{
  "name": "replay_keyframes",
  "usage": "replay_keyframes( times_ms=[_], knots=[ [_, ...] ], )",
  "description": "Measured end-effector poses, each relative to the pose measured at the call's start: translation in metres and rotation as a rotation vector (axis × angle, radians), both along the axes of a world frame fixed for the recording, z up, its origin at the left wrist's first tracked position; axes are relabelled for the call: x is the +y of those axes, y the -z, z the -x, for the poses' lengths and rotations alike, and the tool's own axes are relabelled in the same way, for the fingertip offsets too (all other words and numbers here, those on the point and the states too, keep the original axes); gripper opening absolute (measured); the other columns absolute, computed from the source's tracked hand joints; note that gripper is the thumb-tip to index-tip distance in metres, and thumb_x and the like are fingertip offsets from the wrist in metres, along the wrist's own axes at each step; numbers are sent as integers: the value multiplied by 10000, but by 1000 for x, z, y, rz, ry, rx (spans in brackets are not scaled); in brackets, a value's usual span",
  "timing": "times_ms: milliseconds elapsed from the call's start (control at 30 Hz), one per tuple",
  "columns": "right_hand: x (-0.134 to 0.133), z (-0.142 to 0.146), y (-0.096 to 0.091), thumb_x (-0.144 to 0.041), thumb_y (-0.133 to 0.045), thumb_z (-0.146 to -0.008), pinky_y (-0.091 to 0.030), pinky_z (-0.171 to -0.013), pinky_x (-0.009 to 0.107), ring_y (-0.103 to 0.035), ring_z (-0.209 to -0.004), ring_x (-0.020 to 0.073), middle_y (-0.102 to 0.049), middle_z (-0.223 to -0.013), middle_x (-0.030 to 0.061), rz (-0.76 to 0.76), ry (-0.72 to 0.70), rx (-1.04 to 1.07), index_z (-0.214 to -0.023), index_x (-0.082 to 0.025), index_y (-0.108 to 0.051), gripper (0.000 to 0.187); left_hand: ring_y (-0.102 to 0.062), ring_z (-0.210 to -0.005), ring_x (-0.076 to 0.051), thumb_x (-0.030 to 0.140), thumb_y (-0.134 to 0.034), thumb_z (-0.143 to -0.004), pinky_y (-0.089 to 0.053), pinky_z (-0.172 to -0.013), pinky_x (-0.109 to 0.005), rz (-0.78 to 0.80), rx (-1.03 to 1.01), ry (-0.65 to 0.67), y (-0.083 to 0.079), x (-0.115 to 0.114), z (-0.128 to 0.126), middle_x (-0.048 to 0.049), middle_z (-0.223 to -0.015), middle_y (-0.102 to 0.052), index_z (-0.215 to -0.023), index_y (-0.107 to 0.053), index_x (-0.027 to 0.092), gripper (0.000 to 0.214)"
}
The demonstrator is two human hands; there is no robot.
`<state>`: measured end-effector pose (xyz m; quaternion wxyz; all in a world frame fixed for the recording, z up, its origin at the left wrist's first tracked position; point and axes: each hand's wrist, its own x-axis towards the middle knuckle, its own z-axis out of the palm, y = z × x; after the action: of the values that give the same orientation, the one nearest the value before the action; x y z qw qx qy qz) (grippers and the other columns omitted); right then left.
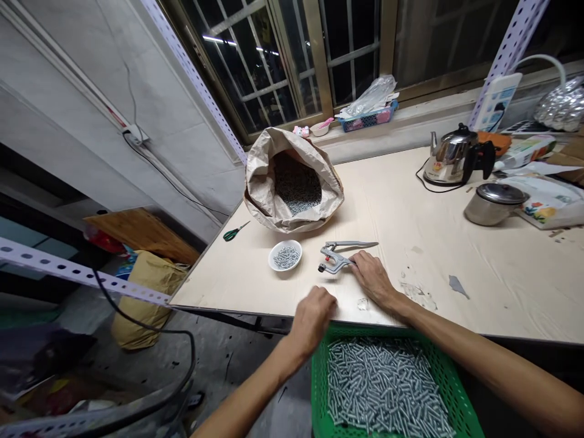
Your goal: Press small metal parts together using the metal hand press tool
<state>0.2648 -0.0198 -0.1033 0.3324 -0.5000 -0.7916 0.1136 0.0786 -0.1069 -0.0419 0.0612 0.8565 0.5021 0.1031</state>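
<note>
At the table's front edge, my left hand [314, 316] is closed with its fingers curled down. Whatever it may hold is hidden. My right hand [371, 277] rests on the table with its fingers closed on a handle of grey metal pliers [335, 261]. The pliers lie on their side, jaws to the left, with a small red part and a black tip; the other handle stands apart. Left of them is a white bowl [286, 255] of small metal screws. Below my hands a green plastic basket [320, 389] is filled with silvery screws or pins [387, 383].
Behind the bowl, a large open paper sack [260, 182] holds many small metal pieces. Green-handled scissors [232, 233] lie near the left edge. An electric kettle [451, 158] and a metal pot [493, 204] stand at the right. A perforated rail [82, 267] runs along the left.
</note>
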Motion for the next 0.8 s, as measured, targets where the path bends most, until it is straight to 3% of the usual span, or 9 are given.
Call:
replay_keyframes(
  times_ms=[67, 100, 167, 267, 367, 533, 667, 800],
  knots=[
    [0, 1, 2, -205, -365, -968, -343, -725, 332, -508, -849, 213, -552, -914, 56, -10, -25, -1, -931, -195, -505, 145, -544, -855, -169, 241, -529, -899, -446, -697, -258, -4, -40, 95, -9, -9, 1, -34, -881, -628, -924, -655, 200, 135],
    [0, 2, 2, -203, -363, -968, -344, -721, 331, -509, -840, 210, -553, -910, 55, -15, -37, -7, -929, -195, -506, 148, -547, -860, -168, 261, -538, -897, -450, -705, -259, -23, -62, 72, -15, -7, 6, -31, -895, -633, -954, -656, 207, 141],
    [0, 3, 3, -197, -368, -967, -346, -716, 328, -512, -832, 208, -556, -906, 55, -26, -59, -30, -929, -193, -510, 147, -553, -879, -173, 269, -517, -910, -454, -742, -268, -99, -76, -133, -25, 12, 23, -42, -918, -639, -969, -664, 201, 172],
    [0, 4, 4, -190, -386, -967, -346, -717, 326, -520, -826, 206, -560, -894, 54, -53, -70, -71, -913, -188, -515, 140, -555, -934, -212, 259, -475, -921, -445, -739, -288, -150, 51, -539, -35, 62, 57, -82, -951, -645, -917, -687, 167, 232],
    [0, 6, 6, -194, -405, -969, -343, -703, 320, -524, -799, 200, -564, -877, 49, -97, -69, -102, -899, -188, -520, 135, -564, -997, -227, 277, -474, -915, -435, -741, -286, -41, 133, -718, -34, 105, 76, -92, -999, -655, -917, -695, 167, 248],
    [0, 9, 6, -204, -401, -980, -332, -679, 319, -518, -767, 194, -568, -847, 45, -170, -77, -150, -877, -190, -523, 161, -599, -1016, -256, 278, -546, -853, -430, -718, -290, 98, 133, -823, -20, 134, 69, -124, -1031, -679, -867, -701, 160, 195],
    [0, 10, 6, -210, -395, -990, -320, -684, 326, -501, -759, 194, -569, -842, 46, -215, -93, -169, -867, -180, -529, 185, -654, -868, -245, 237, -574, -806, -419, -636, -271, 169, 118, -861, -16, 142, 68, -133, -928, -707, -821, -698, 161, 146],
    [-2, 12, 5, -238, -399, -998, -294, -690, 332, -480, -743, 195, -566, -813, 47, -304, -127, -224, -862, -178, -549, 211, -655, -828, -227, 190, -595, -768, -408, -628, -255, 169, 92, -807, -17, 141, 73, -120, -853, -713, -749, -687, 159, 99]
  ],
)
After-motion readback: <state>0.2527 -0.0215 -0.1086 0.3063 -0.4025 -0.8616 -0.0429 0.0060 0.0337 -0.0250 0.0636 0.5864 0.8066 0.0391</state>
